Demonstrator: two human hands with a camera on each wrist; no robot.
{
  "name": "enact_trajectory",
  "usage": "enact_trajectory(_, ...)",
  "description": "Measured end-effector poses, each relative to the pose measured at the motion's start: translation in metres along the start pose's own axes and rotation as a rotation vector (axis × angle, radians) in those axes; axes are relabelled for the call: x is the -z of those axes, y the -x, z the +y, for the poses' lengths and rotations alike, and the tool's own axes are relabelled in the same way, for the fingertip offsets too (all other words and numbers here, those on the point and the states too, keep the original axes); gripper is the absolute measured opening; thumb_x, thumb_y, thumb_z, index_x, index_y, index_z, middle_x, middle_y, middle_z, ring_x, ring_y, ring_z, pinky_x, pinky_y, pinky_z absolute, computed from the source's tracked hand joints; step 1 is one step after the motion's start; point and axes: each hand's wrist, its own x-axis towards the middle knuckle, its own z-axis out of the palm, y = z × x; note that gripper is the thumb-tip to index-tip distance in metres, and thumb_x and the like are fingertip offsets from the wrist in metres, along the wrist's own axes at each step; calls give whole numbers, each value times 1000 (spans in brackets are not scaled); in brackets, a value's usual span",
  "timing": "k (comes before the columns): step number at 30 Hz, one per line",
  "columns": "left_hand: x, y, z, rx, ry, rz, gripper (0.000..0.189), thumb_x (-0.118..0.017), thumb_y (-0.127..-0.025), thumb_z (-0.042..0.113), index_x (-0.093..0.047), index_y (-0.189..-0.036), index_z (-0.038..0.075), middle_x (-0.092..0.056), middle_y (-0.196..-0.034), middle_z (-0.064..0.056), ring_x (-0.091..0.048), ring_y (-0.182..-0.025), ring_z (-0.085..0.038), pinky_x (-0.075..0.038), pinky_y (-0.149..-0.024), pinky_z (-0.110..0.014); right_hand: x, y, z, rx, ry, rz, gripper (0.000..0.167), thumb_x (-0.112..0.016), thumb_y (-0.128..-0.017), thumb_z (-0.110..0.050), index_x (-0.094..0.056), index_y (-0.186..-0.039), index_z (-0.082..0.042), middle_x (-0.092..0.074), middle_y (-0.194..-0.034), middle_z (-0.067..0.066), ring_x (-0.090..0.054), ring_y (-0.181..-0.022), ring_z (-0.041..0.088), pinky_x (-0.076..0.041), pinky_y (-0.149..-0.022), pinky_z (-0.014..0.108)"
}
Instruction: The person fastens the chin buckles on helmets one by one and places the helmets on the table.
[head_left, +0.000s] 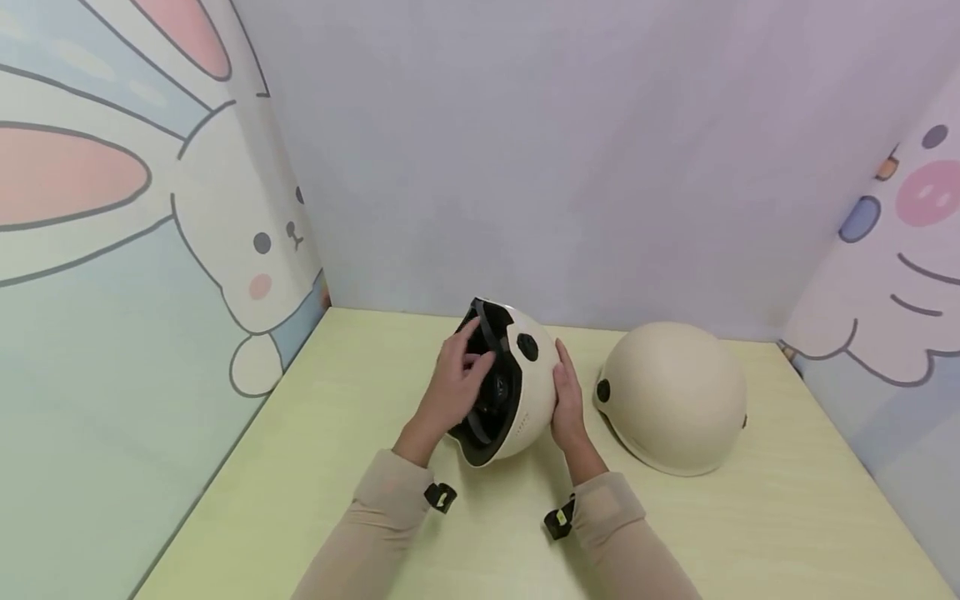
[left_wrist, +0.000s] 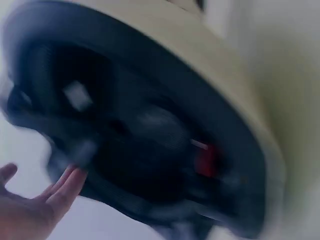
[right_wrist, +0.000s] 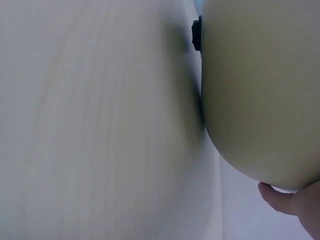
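Note:
A cream helmet (head_left: 536,396) lies tipped on its side on the table, its black-lined opening facing left. My left hand (head_left: 453,383) is at that opening, fingers spread and reaching over the dark padding. In the left wrist view the blurred fingertips (left_wrist: 75,182) meet the lower edge of the lining, and a red buckle piece (left_wrist: 206,161) shows inside. Against the rounded shell on the other side rests my right hand (head_left: 567,400), its fingers fairly straight. The right wrist view has the thumb (right_wrist: 272,197) touching the smooth shell (right_wrist: 260,100).
A second cream helmet (head_left: 675,400) stands dome-up just to the right, with a black round fitting on its side. The pale wooden table (head_left: 315,500) runs back to a plain cloth wall (head_left: 480,167). Cartoon-printed panels (head_left: 97,350) border both sides.

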Motion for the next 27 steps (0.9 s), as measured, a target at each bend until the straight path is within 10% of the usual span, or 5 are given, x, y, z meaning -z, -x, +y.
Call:
enact_trajectory(7,-11,-14,59,116,-276,-195,74,-54,-94,59,-25,-155,29,-37,-146,-20,-52,-118,-39,-44,-91,-56,-6,3,1,-23,-8,-7,60,-30,-107,-37,-15,-157,-9,-17,-159,11,-20,-142,27,-17,-112,46)
enact_trajectory(16,-23,-22,60,104,-285,-165,57,-74,-88,32,-51,-136,12,-55,-132,-13,-50,-122,-32,-44,-94,-46,-7,7,2,-11,25,30,57,-30,-107,-35,-20,-156,-9,-22,-158,12,-23,-141,27,-19,-112,47)
enact_trajectory(27,-15,-24,59,118,-97,-97,56,-76,-86,30,-52,-135,19,-52,-139,-5,-51,-122,-29,-44,-93,-48,6,-6,-36,32,235,16,51,-37,-107,-20,-26,-155,-8,-24,-157,12,-25,-141,29,-22,-111,50)
